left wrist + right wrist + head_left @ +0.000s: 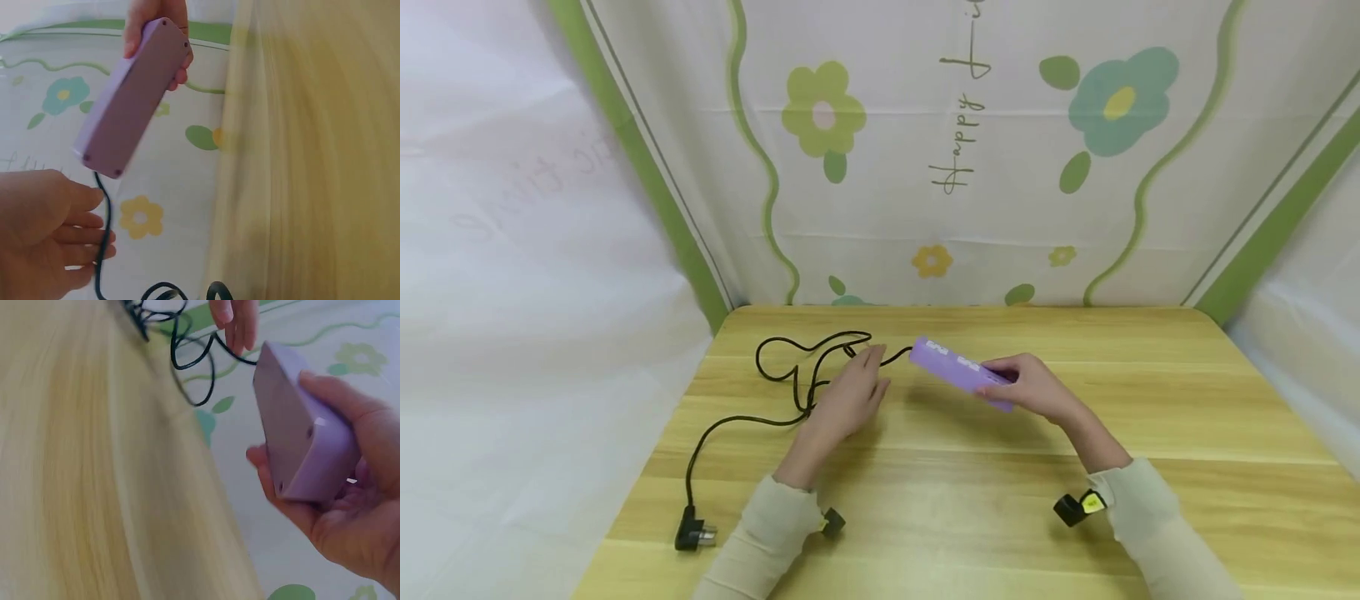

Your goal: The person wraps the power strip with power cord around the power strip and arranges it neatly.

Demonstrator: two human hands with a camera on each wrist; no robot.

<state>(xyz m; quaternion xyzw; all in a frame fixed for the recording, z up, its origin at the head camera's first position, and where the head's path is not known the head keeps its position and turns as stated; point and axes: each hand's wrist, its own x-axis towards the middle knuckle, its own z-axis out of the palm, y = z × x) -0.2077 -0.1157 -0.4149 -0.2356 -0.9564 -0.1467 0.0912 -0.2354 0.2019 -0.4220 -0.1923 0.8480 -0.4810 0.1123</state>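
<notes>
A purple power strip (pixel 951 368) is held above the table by my right hand (pixel 1037 390), which grips its right end with thumb and fingers on opposite sides. In the right wrist view the power strip (pixel 294 431) shows its plain underside and one end. Its black cord (pixel 737 418) leaves the left end and lies in loose loops on the table. My left hand (pixel 847 396) hovers by the loops with its fingers extended. In the left wrist view those fingers are beside the cord (pixel 106 231), and whether they touch it I cannot tell.
A black plug (pixel 688 531) with metal prongs lies at the table's front left, on the cord's end. The wooden table (pixel 955 517) reaches back to a white curtain (pixel 880 208) printed with flowers. More white cloth (pixel 512 333) hangs at the left side.
</notes>
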